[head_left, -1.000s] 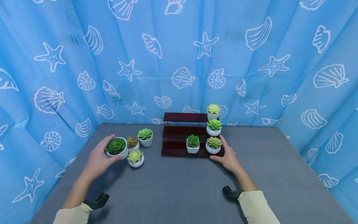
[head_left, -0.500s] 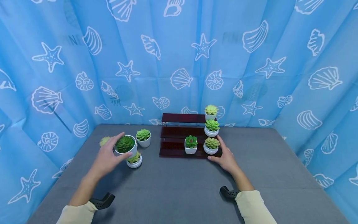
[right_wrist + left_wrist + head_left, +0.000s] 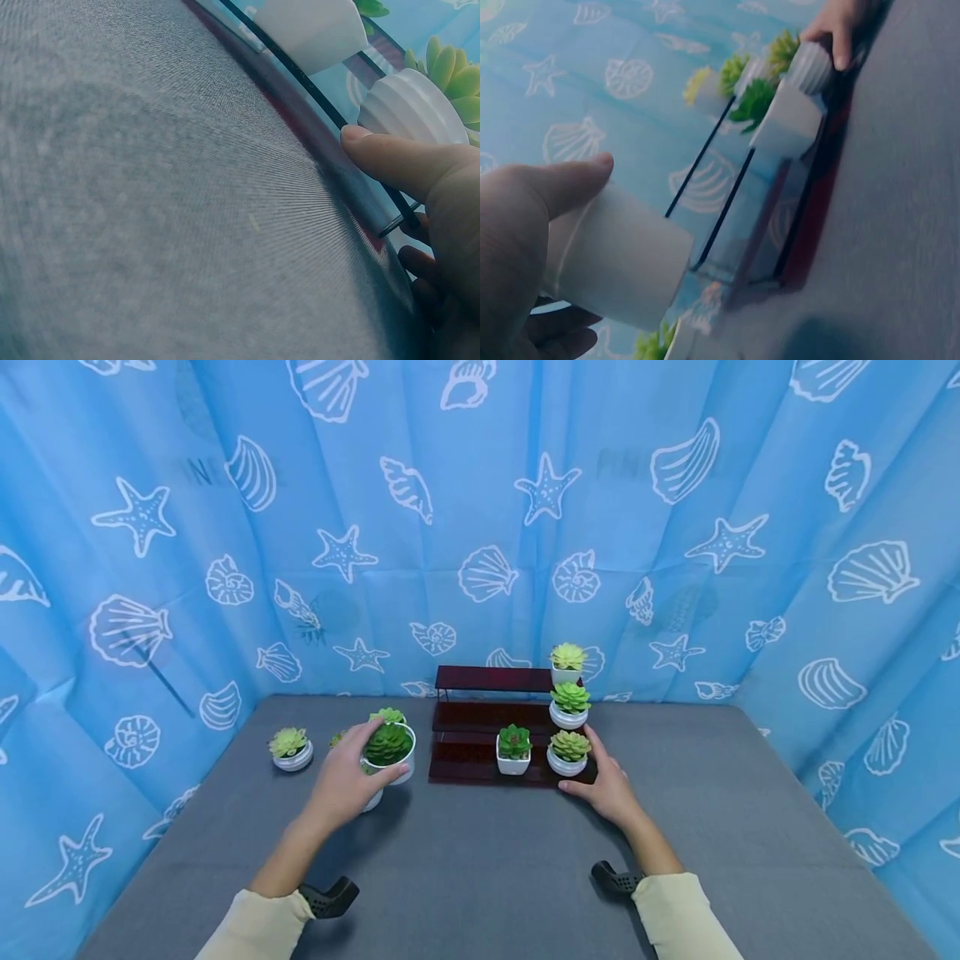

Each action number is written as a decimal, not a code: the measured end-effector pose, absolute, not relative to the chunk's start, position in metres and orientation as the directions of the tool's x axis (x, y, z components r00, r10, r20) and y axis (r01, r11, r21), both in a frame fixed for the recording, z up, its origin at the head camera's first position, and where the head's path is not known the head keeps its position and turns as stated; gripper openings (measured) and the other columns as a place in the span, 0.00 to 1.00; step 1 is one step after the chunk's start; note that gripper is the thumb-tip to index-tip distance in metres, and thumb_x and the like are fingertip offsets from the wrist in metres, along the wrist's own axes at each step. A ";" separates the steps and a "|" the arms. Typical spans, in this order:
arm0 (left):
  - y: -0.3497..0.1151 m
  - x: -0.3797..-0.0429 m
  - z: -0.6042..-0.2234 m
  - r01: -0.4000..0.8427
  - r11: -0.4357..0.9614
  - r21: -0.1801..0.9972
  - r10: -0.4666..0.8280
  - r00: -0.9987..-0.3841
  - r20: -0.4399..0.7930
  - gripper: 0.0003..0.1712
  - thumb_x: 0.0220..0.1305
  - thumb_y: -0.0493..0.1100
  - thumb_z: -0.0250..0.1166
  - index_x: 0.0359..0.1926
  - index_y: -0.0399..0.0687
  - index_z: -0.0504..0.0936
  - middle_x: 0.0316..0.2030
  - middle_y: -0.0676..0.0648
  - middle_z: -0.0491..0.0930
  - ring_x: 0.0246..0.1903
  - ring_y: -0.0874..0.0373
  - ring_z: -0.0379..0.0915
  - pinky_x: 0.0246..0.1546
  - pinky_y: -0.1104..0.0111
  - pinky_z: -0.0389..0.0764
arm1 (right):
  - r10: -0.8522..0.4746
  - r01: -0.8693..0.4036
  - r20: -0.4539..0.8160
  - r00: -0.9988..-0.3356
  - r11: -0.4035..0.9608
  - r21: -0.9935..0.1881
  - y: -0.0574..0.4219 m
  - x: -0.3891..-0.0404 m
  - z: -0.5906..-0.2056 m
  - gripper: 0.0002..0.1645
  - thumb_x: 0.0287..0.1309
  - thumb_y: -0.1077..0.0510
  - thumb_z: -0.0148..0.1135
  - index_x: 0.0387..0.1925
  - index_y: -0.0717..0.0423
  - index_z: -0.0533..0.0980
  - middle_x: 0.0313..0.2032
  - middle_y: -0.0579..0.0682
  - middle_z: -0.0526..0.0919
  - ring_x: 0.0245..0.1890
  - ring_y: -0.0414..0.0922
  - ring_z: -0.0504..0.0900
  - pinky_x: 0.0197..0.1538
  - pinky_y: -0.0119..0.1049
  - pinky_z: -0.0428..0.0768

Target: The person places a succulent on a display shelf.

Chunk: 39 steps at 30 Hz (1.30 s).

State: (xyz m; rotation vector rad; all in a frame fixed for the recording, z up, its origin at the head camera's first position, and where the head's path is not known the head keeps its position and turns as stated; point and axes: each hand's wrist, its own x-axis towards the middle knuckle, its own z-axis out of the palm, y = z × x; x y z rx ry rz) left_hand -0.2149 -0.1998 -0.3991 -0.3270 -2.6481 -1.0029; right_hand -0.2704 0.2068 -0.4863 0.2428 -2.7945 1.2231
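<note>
My left hand (image 3: pixel 341 789) grips a dark green potted succulent (image 3: pixel 390 743) by its round white pot, above the table's left half. Thumb and fingers wrap the white pot (image 3: pixel 626 255) in the left wrist view. At the right end of a dark red, three-tier display shelf (image 3: pixel 472 714), my right hand (image 3: pixel 615 789) holds the bottom tier, thumb (image 3: pixel 375 150) at its front edge. Beside that hand, a ribbed-pot succulent (image 3: pixel 567 754) sits on the bottom tier, left of it a square-pot succulent (image 3: pixel 514 745). Two more succulents stand above, on the middle (image 3: pixel 569 703) and top tiers.
A pale green succulent (image 3: pixel 289 748) stands alone at the table's left. Behind the held pot, another green succulent (image 3: pixel 388 715) shows partly; others are mostly hidden by my left hand. A blue shell-print curtain (image 3: pixel 487 510) hangs close behind the grey table (image 3: pixel 510 868).
My left hand has carried the dark green succulent rightward, across the other pots on the left and closer to the shelf. The right hand stays at the shelf's end.
</note>
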 end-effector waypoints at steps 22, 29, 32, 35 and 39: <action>-0.128 -0.248 -0.449 0.288 0.673 0.681 0.100 -0.948 0.302 0.46 0.53 0.54 0.75 0.69 0.47 0.67 0.63 0.41 0.69 0.61 0.45 0.66 0.57 0.47 0.70 | -0.109 -0.178 0.141 -0.984 0.661 -0.729 0.208 -0.271 -0.488 0.64 0.52 0.48 0.74 0.77 0.43 0.40 0.68 0.67 0.62 0.66 0.67 0.57 0.61 0.70 0.55; -0.118 -0.258 -0.453 0.267 0.650 0.712 0.062 -0.952 0.301 0.49 0.51 0.51 0.77 0.71 0.47 0.65 0.63 0.40 0.69 0.61 0.44 0.65 0.58 0.46 0.69 | -0.106 -0.171 0.135 -0.985 0.656 -0.735 0.207 -0.270 -0.487 0.64 0.52 0.50 0.74 0.77 0.42 0.40 0.68 0.67 0.62 0.66 0.67 0.57 0.62 0.70 0.54; -0.116 -0.262 -0.453 0.250 0.631 0.735 0.046 -0.957 0.286 0.50 0.51 0.51 0.77 0.72 0.49 0.62 0.63 0.39 0.68 0.61 0.43 0.64 0.58 0.45 0.68 | -0.109 -0.170 0.132 -0.985 0.657 -0.734 0.206 -0.270 -0.487 0.64 0.52 0.49 0.73 0.77 0.42 0.39 0.68 0.67 0.61 0.66 0.67 0.57 0.62 0.70 0.54; -0.114 -0.264 -0.453 0.237 0.598 0.765 0.027 -0.961 0.276 0.52 0.50 0.50 0.77 0.73 0.48 0.61 0.62 0.38 0.68 0.61 0.43 0.65 0.58 0.45 0.68 | -0.109 -0.170 0.131 -0.985 0.657 -0.735 0.206 -0.270 -0.486 0.64 0.52 0.49 0.74 0.77 0.43 0.39 0.68 0.67 0.62 0.66 0.67 0.57 0.62 0.70 0.55; -0.111 -0.265 -0.455 0.206 0.546 0.812 -0.006 -0.968 0.250 0.51 0.50 0.49 0.77 0.72 0.47 0.62 0.61 0.38 0.69 0.59 0.43 0.66 0.58 0.46 0.68 | -0.114 -0.179 0.138 -0.984 0.657 -0.732 0.206 -0.270 -0.486 0.64 0.52 0.49 0.74 0.77 0.43 0.39 0.68 0.67 0.63 0.66 0.67 0.58 0.61 0.70 0.55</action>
